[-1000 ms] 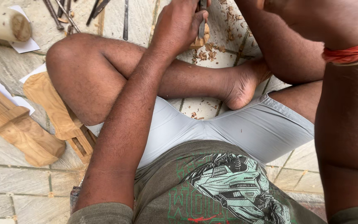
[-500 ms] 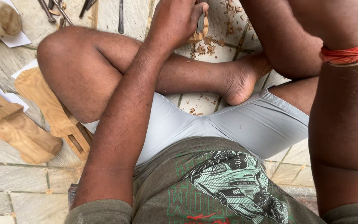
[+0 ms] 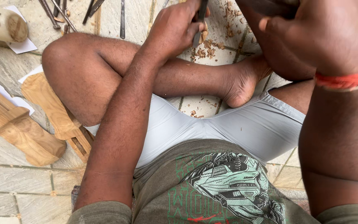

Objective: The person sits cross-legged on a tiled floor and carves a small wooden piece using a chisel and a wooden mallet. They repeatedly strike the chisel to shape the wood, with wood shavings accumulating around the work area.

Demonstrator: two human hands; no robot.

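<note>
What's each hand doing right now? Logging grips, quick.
Left hand: closed around a dark metal chisel.
Right hand: closed; what it holds cannot be told.

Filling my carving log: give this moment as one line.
left hand: grips chisel | right hand: raised, contents unseen | wood chips on stone floor

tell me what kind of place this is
Probably a woodcarver's floor workspace: metal carving tools lie on the stone-tile floor, wood chips are scattered about, and carved wooden pieces lie beside the seated person.

Olive shirt (image 3: pixel 212 186), grey shorts (image 3: pixel 228 124), red wristband (image 3: pixel 344 79)
</note>
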